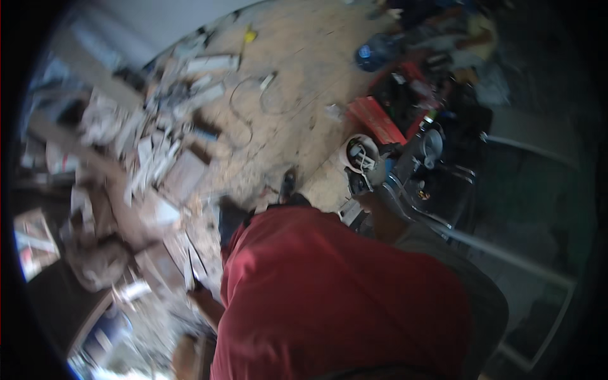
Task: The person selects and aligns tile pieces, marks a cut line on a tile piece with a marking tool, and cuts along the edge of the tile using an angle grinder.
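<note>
My left hand (200,295) is low at the left, beside my red shirt, closed around the lower end of a thin pale, pointed object (189,271) with a dark end; blur hides its exact kind. At the right, my right hand (366,202) reaches down beside a dark tool-like object (358,182) and a pale bar (349,210). Its fingers are smeared, so whether it grips either is unclear. Just beyond it stands a white bucket (347,156) with pale cables or fittings inside.
A red toolbox (375,119) lies beyond the bucket, near a blue water bottle (370,56). At the right is a chair with a metal frame (465,235). Scrap boards and debris (154,155) are heaped at the left. A thin cable (235,104) curls across the dusty floor (297,76).
</note>
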### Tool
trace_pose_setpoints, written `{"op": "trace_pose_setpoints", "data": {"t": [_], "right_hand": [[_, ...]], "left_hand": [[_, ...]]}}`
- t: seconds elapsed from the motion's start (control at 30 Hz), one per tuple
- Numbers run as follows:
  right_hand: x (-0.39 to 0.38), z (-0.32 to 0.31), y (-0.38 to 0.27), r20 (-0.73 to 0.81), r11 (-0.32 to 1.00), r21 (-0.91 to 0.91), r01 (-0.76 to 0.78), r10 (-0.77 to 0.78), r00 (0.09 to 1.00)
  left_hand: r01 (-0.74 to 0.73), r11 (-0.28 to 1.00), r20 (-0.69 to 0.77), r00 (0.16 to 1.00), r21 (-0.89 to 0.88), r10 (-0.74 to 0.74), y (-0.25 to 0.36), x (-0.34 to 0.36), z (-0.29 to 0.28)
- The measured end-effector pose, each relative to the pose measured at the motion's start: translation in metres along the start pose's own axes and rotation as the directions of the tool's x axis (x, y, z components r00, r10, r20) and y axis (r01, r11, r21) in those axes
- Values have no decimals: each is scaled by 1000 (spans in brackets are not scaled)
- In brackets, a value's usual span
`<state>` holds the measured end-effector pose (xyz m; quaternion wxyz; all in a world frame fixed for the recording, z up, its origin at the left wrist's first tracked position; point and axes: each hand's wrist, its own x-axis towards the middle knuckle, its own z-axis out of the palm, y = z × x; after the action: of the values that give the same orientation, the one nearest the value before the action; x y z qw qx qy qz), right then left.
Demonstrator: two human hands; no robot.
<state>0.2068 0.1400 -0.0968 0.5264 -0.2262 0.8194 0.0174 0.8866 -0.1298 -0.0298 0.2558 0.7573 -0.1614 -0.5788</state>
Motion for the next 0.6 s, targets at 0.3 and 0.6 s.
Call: {"op": "trace_pose_setpoints", "data": {"t": [0.3, 0.6], "right_hand": [[-2, 154, -131, -540, 971, -175, 161, -231, 809], [-58, 303, -195, -160, 936, 351, 28, 30, 987]], "left_hand": [[-425, 477, 138, 840, 769, 526, 147, 60, -92], [-640, 90, 366, 544, 763, 755, 225, 144, -129]]}}
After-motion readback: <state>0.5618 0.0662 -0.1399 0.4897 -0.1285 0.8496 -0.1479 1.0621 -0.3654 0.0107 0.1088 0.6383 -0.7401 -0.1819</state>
